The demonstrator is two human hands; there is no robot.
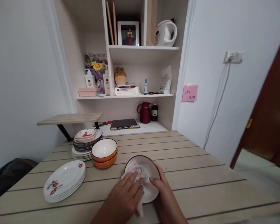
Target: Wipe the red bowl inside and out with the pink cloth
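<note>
A white bowl with a dark rim [151, 189] is tilted toward me near the front of the table. My right hand [164, 189] grips its right side, thumb over the inner wall and fingers behind. Inside the bowl, my left hand [127, 194] presses a pale pink cloth [138, 168] against the inner surface. Part of the cloth hangs down below the left fingers. Left of the bowl stand two stacked orange bowls [104, 152] with white insides. A stack of white oval plates with red flowers [64, 180] lies further left.
Behind the flowered plates stands a pile of plates [81, 154] topped by small pink-edged dishes [86, 135]. A raised wooden shelf [70, 119] overhangs the table's back left. At the back are a dark laptop [124, 123], a red jug [145, 112] and a dark bottle [154, 112].
</note>
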